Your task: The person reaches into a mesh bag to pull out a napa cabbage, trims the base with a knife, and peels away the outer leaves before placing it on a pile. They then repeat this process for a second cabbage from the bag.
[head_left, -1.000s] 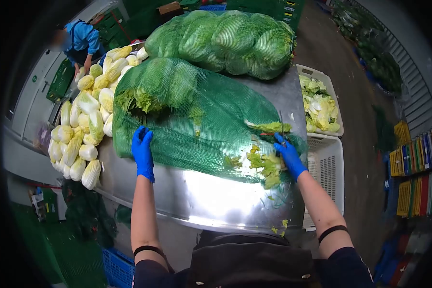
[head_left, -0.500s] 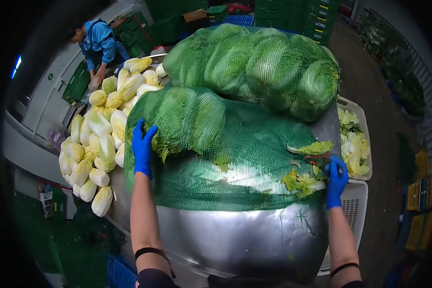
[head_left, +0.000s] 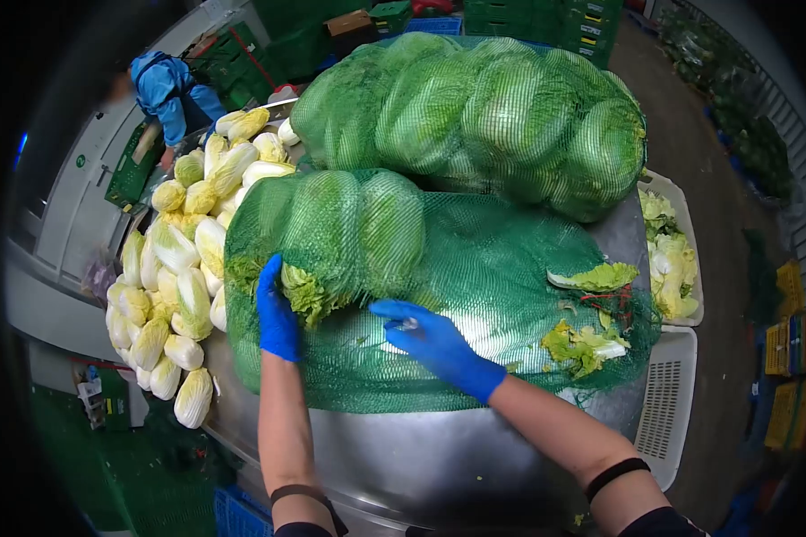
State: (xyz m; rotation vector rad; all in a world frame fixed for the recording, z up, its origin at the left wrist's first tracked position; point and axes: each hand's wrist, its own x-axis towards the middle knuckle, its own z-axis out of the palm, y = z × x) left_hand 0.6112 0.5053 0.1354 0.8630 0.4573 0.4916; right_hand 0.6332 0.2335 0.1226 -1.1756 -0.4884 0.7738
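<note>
A green mesh bag (head_left: 510,242) lies across the metal table with large napa cabbages (head_left: 322,219) inside its left part. My left hand (head_left: 280,313), in a blue glove, rests against the leafy end of these cabbages with its fingers stretched upward; some fingertips are hard to make out. Over the flatter middle of the bag is my right hand (head_left: 443,349), also gloved, its fingers extended toward the cabbages and slightly apart. A pale glint shows between those fingers, too small to name. Loose leaves (head_left: 587,347) and red string (head_left: 613,295) lie at the bag's right end.
Behind lies another full mesh bag of cabbages (head_left: 519,107). Trimmed pale cabbages (head_left: 177,246) are heaped at the left, near a person in blue (head_left: 166,85). White crates (head_left: 667,394) stand along the right edge, one holding leaves (head_left: 672,268).
My right hand has left the red string at the bag's right end and moved left to the middle. My left hand has shifted slightly down and right. The view has shifted a little.
</note>
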